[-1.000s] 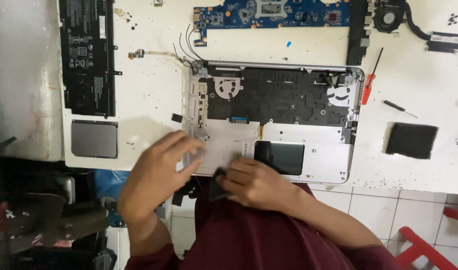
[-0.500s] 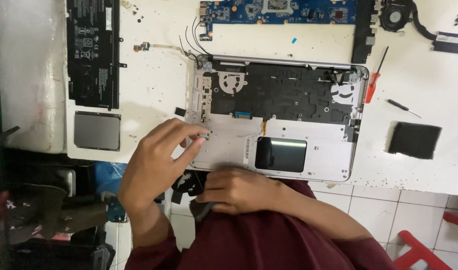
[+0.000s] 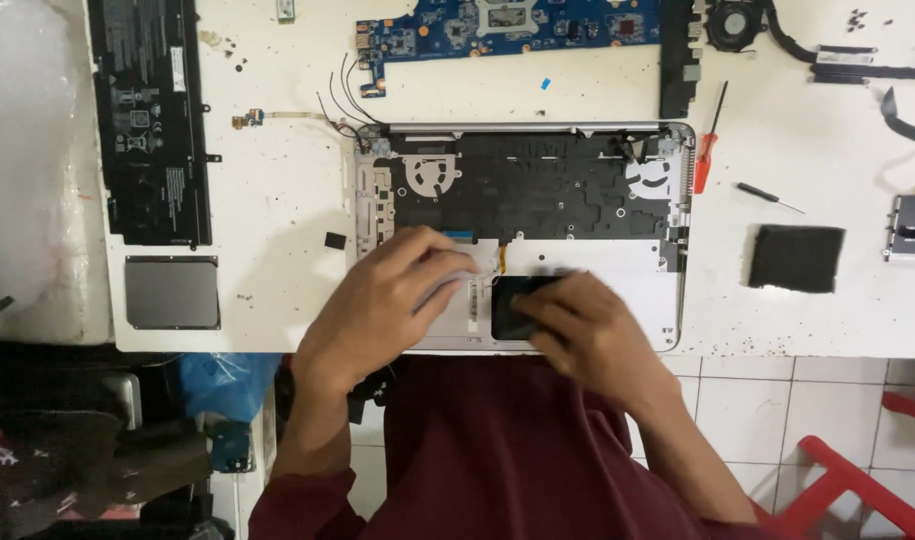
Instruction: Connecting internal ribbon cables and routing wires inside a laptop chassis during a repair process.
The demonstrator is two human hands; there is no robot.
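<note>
With battery (image 3: 149, 120), motherboard (image 3: 507, 25) and fan (image 3: 732, 20) already out, the left hand (image 3: 382, 300) and right hand (image 3: 577, 330), fingers curled with grip unclear, work at the dark touchpad (image 3: 512, 310) in the laptop palmrest shell (image 3: 667, 300).

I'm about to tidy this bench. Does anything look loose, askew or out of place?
Yes. Thin black wires trail loose from the top left corner of the open laptop shell. Small dark screws or bits lie scattered on the white table, and its surface is speckled with debris.
</note>
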